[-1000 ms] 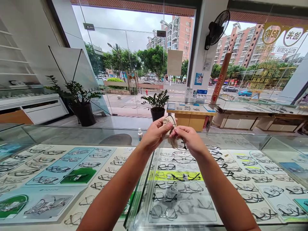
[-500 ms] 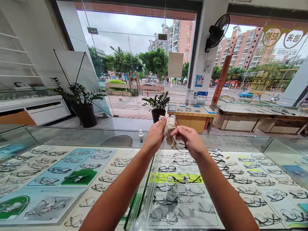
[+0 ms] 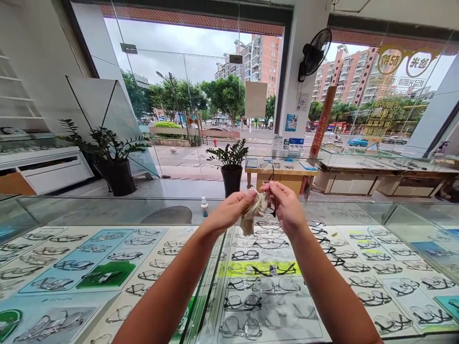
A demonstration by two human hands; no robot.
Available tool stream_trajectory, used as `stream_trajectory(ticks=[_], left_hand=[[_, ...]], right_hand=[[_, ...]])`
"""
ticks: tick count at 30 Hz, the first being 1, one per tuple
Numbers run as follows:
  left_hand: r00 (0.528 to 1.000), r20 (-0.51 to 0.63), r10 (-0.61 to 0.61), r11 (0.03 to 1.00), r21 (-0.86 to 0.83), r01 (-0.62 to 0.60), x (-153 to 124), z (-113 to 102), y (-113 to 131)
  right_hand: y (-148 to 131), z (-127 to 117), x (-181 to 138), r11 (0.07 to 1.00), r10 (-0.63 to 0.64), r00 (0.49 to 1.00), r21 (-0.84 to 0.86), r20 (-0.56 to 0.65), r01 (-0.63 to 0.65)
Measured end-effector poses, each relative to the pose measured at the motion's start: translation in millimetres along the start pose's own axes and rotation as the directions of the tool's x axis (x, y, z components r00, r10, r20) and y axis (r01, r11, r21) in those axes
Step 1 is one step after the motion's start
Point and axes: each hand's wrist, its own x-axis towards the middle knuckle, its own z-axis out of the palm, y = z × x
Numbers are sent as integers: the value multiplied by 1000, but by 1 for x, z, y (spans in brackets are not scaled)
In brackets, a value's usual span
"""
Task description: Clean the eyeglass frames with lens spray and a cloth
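Observation:
Both my hands meet above the glass display counter. My left hand is closed on a crumpled beige cloth, part of which hangs down below the fingers. My right hand pinches a thin dark-framed pair of eyeglasses just to the right of the cloth. One rim sticks up above my fingers, and a dark temple end shows under them. The cloth lies against the eyeglasses and hides part of them. A small white spray bottle stands on the counter, left of my left hand.
Under the glass counter top lie rows of eyeglasses, some on a yellow-green strip and a green card. Beyond stand a potted plant, a wooden display table and a glass shopfront. A black fan hangs on the pillar.
The eyeglasses have turned, so a rim now points upward instead of hanging below my right hand. My left hand has shifted on the cloth, which now hangs lower. The view has shifted slightly.

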Motion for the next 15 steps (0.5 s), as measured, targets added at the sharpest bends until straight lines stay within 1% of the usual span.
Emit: stream_trajectory(ticks=[2,4,7,9,12,15], left_hand=[[998,57,-34,999,-39,36,-1,5,-1],[996,66,-59,991,-116,67,-2,12,-1],[997,-4,-77,960,-270,73,-3,24,0],[995,-51,-85,940,-334,63,-4,32,2],[992,-103,-75,930,-365,33,-3,39,4],[989,-134,-59,929,-369,5,-2,40,4]], right_hand=[[4,2,-1,999,30,999,19,17,-31],[8,6,-2,998,35,999,58,20,-36],[14,10,-3,994,-17,1000,104,5,16],[18,13,-4,992,-54,999,112,0,54],[22,16,-5,991,-76,997,110,7,75],[21,18,-6,989,-73,997,130,-5,73]])
